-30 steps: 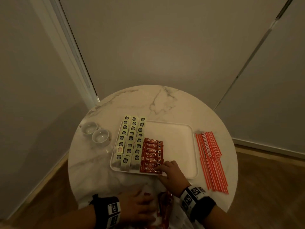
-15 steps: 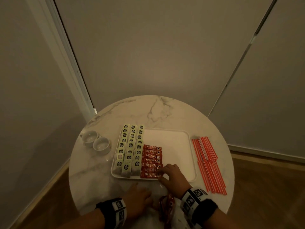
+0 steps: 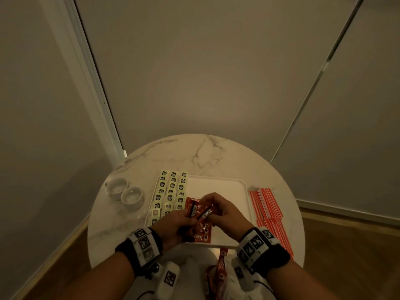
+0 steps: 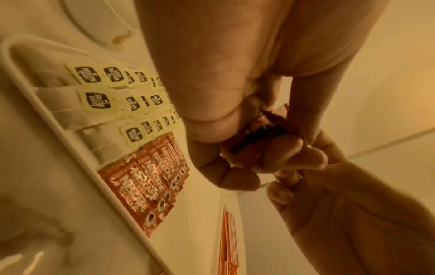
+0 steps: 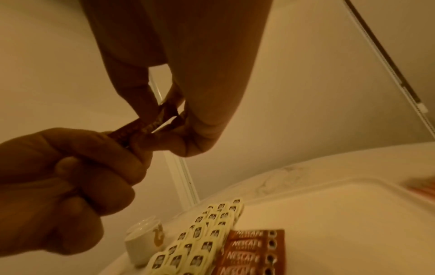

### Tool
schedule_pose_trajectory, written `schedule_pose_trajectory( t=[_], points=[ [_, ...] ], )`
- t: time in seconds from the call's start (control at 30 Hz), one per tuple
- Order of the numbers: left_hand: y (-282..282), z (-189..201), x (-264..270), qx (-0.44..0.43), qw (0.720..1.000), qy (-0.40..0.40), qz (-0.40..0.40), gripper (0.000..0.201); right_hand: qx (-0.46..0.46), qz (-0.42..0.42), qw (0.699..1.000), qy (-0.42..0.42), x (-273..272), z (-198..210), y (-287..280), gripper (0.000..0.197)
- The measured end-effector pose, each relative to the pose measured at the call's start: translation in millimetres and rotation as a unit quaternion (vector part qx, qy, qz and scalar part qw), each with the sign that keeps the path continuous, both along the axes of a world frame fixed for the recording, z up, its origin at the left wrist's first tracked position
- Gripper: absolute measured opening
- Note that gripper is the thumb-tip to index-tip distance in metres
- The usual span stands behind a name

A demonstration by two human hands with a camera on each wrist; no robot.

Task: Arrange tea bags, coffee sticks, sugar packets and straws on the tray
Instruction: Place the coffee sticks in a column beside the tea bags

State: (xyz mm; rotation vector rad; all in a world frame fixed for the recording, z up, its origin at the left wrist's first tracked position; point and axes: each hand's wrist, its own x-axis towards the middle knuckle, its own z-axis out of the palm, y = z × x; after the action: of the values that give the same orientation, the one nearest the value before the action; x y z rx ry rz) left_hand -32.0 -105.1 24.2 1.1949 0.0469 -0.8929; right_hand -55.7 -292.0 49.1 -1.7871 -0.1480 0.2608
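A white tray (image 3: 229,187) lies mid-table. Tea bags (image 3: 172,191) fill three columns on its left side, and a row of red coffee sticks (image 3: 202,233) lies beside them. Above that row my left hand (image 3: 186,217) grips a small bundle of coffee sticks (image 3: 193,210). My right hand (image 3: 211,210) pinches the end of one stick (image 3: 205,214) in that bundle. In the wrist views the left hand's fingers (image 4: 282,148) curl round the bundle (image 4: 259,137), and the right hand's thumb and finger (image 5: 202,134) pinch the stick's end (image 5: 169,115). Red-and-white straws (image 3: 268,213) lie on the table to the right of the tray.
Two small white cups (image 3: 123,189) stand on the round marble table (image 3: 194,152) left of the tray. More coffee sticks (image 3: 221,263) lie by the near edge between my forearms. Walls close in behind the table, with wooden floor on both sides.
My left hand came up from the table's near edge holding a bundle of coffee sticks. My right hand left the row on the tray and now pinches a stick in that bundle.
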Motion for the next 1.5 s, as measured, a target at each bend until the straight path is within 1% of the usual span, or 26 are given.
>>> schedule_pose_trajectory(
  t=[0.07,0.1,0.2,0.23,0.3,0.4,0.5,0.6,0.7,0.77,0.87,0.97,1.03,1.1,1.17,1.23,1.3,1.4,1.5],
  points=[
    [-1,0,2,0.013,1.0,-0.005,0.021,0.025,-0.055,-0.004,0.998,-0.014,5,-2,-4,0.018],
    [-2,-1,4,0.026,0.999,-0.014,0.036,0.025,-0.075,-0.009,0.997,-0.015,7,-4,-6,0.013],
    [-4,0,10,0.043,0.992,-0.035,0.116,0.029,-0.089,-0.055,0.994,0.009,17,-13,-12,0.01],
    [-5,-1,12,0.034,0.989,-0.034,0.141,0.027,-0.082,-0.072,0.994,0.026,20,-16,-14,0.01],
    [-6,-1,14,0.023,0.986,-0.046,0.157,0.019,-0.068,-0.087,0.992,0.054,24,-17,-15,0.012],
    [-8,-1,14,0.07,0.981,-0.091,0.154,0.001,-0.06,-0.084,0.992,0.072,28,-18,-14,0.013],
    [-10,-3,17,0.096,0.977,-0.105,0.157,0.006,-0.019,-0.097,0.992,0.078,33,-20,-12,0.011],
    [-10,-4,21,0.127,0.972,-0.122,0.155,0.007,0.018,-0.115,0.989,0.085,38,-20,-9,0.014],
    [-15,-5,25,0.118,0.97,-0.116,0.181,0.005,0.084,-0.172,0.976,0.099,46,-22,-5,0.015],
    [-21,-9,26,0.1,0.966,-0.102,0.215,0.005,0.094,-0.181,0.973,0.112,50,-24,0,0.016],
    [-29,-17,30,0.093,0.958,-0.078,0.259,0.009,0.025,-0.134,0.984,0.113,54,-29,6,0.012],
    [-34,-19,34,0.137,0.95,-0.118,0.253,0.015,-0.004,-0.132,0.986,0.104,62,-32,5,0.013],
    [-34,-16,39,0.174,0.941,-0.155,0.246,0.018,-0.044,-0.112,0.988,0.101,69,-33,0,0.012],
    [-34,-13,48,0.185,0.938,-0.161,0.244,0.018,-0.12,-0.05,0.987,0.09,76,-35,-4,0.017],
    [-37,-9,57,0.168,0.944,-0.144,0.246,0.014,-0.188,0.019,0.979,0.073,81,-34,-7,0.019],
    [-40,-7,67,0.176,0.945,-0.135,0.24,0.008,-0.232,0.059,0.969,0.052,87,-33,-10,0.012],
    [-38,-7,75,0.188,0.944,-0.114,0.245,0.006,-0.236,0.073,0.968,0.046,93,-31,-14,0.007],
    [-32,-22,88,0.162,0.942,-0.051,0.29,0.01,-0.2,0.08,0.974,0.066,103,-33,-21,0.013],
    [-31,-33,94,0.131,0.936,0.016,0.328,0.012,-0.189,0.08,0.976,0.068,112,-37,-28,0.018]
  ],
)
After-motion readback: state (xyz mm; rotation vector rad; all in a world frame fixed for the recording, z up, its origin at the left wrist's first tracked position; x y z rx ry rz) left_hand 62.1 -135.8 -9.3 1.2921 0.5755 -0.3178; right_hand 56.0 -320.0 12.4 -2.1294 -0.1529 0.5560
